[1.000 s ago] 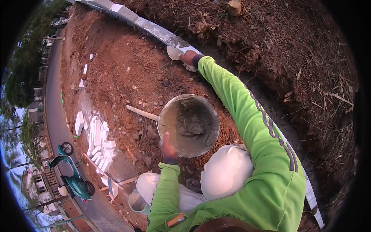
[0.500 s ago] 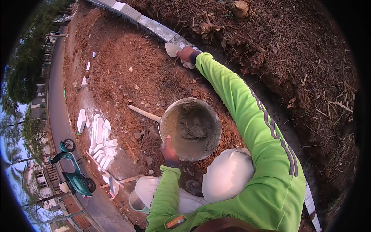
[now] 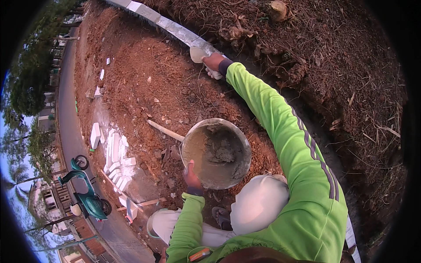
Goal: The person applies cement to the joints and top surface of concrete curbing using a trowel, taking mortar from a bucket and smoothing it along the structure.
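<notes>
My right hand [image 3: 214, 64] is stretched far forward, closed round a trowel. The trowel's pale, rounded blade [image 3: 197, 54] lies against the side of a curved row of light grey curb blocks [image 3: 173, 29]; whether it presses on them I cannot tell. Close to my knees a round bucket [image 3: 204, 183] stands on the soil, its inside smeared with grey mortar and a wet lump of mortar [image 3: 220, 149] at the bottom. My left hand [image 3: 191, 176] grips the bucket's near left rim, thumb over the edge. A wooden handle [image 3: 165, 130] sticks out beyond the bucket's left side.
White blocks [image 3: 115, 149] lie piled at the left, beside a wooden plank frame [image 3: 144, 203]. Farther left, a green scooter [image 3: 87, 195] stands on the road [image 3: 72, 131]. A trench and rooty soil bank [image 3: 333, 79] run along the right, with a cut stump [image 3: 278, 10] above.
The trowel and my right hand have shifted slightly to the right and down in view. My left hand stays on the bucket rim. The whole view has moved a little.
</notes>
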A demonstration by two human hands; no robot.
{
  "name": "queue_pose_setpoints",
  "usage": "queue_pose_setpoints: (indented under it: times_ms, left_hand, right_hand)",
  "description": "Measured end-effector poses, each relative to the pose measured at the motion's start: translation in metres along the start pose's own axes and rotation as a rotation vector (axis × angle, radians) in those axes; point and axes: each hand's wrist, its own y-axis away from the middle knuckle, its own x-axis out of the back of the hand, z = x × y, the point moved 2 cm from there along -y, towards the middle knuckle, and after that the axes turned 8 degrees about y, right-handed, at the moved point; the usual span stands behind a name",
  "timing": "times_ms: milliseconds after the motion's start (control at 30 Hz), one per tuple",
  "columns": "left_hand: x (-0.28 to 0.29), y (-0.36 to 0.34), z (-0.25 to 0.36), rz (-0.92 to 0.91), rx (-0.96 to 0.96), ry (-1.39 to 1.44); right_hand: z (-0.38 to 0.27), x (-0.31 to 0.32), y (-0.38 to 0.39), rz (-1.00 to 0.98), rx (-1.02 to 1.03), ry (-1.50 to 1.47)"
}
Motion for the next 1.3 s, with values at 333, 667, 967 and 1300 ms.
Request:
queue_pose_setpoints:
  times_ms: [333,667,967,1300]
  left_hand:
    - [-0.010,-0.005,0.007,-0.061,-0.111,-0.174]
    - [-0.010,0.002,0.014,-0.031,-0.028,-0.076]
    - [-0.014,0.012,0.025,-0.016,0.027,-0.028]
    - [-0.015,0.011,0.026,-0.045,-0.017,-0.047]
  right_hand:
    - [-0.014,0.041,-0.060,0.321,0.120,0.191]
    - [-0.002,0.010,-0.038,-0.035,0.124,0.246]
    - [0.027,0.000,0.018,0.068,0.000,-0.067]
    - [0.035,0.011,0.041,0.082,-0.010,-0.130]
